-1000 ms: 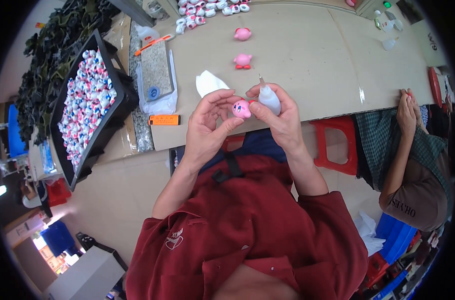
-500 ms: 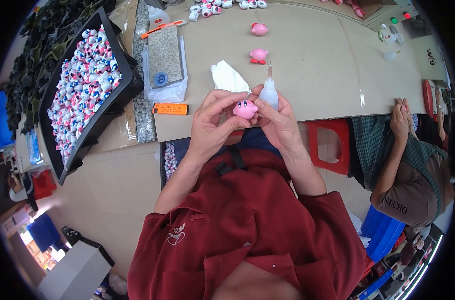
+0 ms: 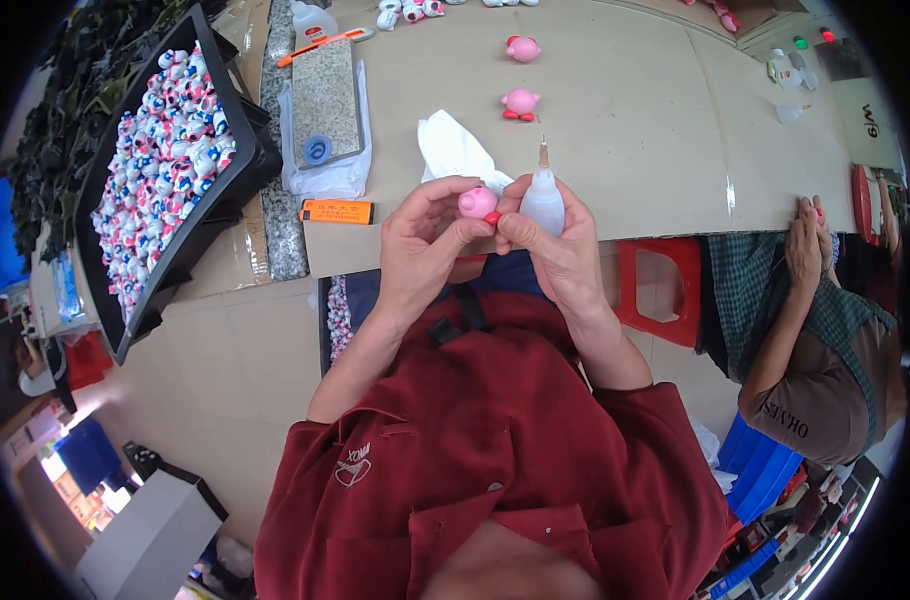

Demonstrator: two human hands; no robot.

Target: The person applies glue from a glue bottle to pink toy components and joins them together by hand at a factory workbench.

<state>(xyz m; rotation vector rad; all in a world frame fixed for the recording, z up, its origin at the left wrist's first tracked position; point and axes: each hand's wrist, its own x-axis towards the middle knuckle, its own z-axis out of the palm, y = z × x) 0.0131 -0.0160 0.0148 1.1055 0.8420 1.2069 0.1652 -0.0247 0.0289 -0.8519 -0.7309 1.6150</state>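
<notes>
Between the fingertips of my left hand point(image 3: 425, 225) is a small round pink figurine point(image 3: 475, 202), its face turned out of sight. A red foot piece point(image 3: 492, 218) shows at its lower right, where the thumbs of both hands meet; I cannot tell whether it is fixed on. My right hand point(image 3: 565, 240) keeps a translucent squeeze bottle point(image 3: 544, 207) upright against its fingers, needle tip pointing away from me. Beyond the hands lies a crumpled white tissue point(image 3: 455, 150). Farther off stand two more pink figurines, a nearer one point(image 3: 520, 102) and a farther one point(image 3: 522, 49).
On the left, a black tray point(image 3: 258, 165) holds many small white, pink and blue figures point(image 3: 165, 170). Nearer are a stone slab point(image 3: 325, 100) with a blue cap point(image 3: 317, 150), an orange cutter point(image 3: 320, 47) and an orange box point(image 3: 337, 211). A co-worker point(image 3: 825, 340) sits at right past a red stool point(image 3: 630, 290).
The pink figurine has been turned in my fingers: its face was showing and is now hidden, and a red foot has come into view. The bottle has moved slightly right.
</notes>
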